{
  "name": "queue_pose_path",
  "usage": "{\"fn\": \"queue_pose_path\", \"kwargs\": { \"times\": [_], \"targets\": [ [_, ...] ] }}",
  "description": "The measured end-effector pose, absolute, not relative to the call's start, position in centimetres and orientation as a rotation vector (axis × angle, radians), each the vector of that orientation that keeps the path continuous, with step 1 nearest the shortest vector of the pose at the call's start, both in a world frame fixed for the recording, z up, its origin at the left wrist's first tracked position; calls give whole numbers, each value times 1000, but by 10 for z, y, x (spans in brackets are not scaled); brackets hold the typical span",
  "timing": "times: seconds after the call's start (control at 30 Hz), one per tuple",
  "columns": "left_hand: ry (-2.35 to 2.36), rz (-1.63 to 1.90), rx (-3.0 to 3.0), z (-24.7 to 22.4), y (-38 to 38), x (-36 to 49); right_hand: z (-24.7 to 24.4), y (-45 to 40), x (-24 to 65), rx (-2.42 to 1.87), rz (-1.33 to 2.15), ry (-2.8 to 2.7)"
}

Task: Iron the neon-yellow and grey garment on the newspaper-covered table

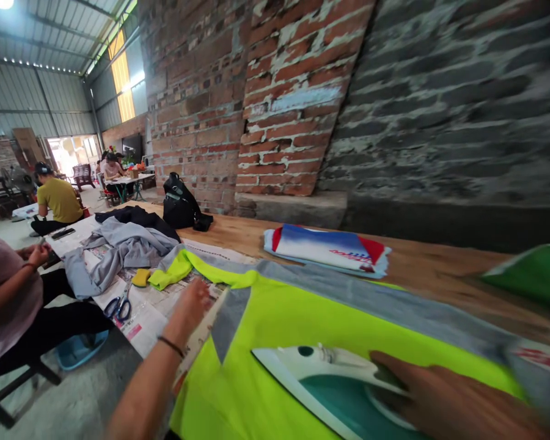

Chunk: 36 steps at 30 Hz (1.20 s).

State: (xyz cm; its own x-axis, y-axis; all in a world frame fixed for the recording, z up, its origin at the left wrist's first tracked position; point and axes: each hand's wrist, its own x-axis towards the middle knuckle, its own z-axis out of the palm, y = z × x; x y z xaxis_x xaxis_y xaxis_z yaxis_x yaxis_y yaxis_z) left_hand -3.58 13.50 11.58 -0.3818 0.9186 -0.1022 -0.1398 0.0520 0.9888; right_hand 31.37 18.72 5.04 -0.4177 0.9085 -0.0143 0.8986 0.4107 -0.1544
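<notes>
My right hand (444,391) is wrapped round the handle of a white and green clothes iron (330,385). The iron rests on a neon yellow and grey garment (293,305) spread over the table. One sleeve of it stretches away to the left. My left hand (195,305), with a dark band on the wrist, is over the table's near edge beside that sleeve. Motion smears its fingers, so their pose is unclear. A yellow sponge-like piece (141,278) and blue-handled scissors (119,307) lie beyond it.
A folded white, blue and red garment (325,247) lies by the brick wall. Grey clothing (119,244) and a black bag (181,205) are farther along. A seated person (9,293) is at the left, above a blue basin (82,349). Green material (531,275) is at right.
</notes>
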Motion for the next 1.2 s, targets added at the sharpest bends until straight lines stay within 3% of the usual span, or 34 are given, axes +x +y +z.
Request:
{"fn": "queue_pose_path", "kwargs": {
  "times": [0.17, 0.43, 0.63, 0.8, 0.97, 1.2],
  "targets": [
    [1584, 1579, 913, 151, 171, -79, 91, 175, 293, -1785, 252, -2591],
    [1576, 1256, 1482, 59, 64, 37, 135, 165, 279, -1838, 80, -2598],
    [1748, 672, 2241, 33, 17, 22, 148, 206, 289, -2119, 2, -2350],
    [1895, 422, 2309, 30, 14, 22, 153, 232, 294, -2253, -8, -2236],
    [1933, 412, 2245, 31, 17, 30, 155, 216, 294, -2169, 51, -2375],
    [1961, 672, 2296, 12, 22, 26, 159, 115, 280, -1743, 175, -2824]
  ]
}}
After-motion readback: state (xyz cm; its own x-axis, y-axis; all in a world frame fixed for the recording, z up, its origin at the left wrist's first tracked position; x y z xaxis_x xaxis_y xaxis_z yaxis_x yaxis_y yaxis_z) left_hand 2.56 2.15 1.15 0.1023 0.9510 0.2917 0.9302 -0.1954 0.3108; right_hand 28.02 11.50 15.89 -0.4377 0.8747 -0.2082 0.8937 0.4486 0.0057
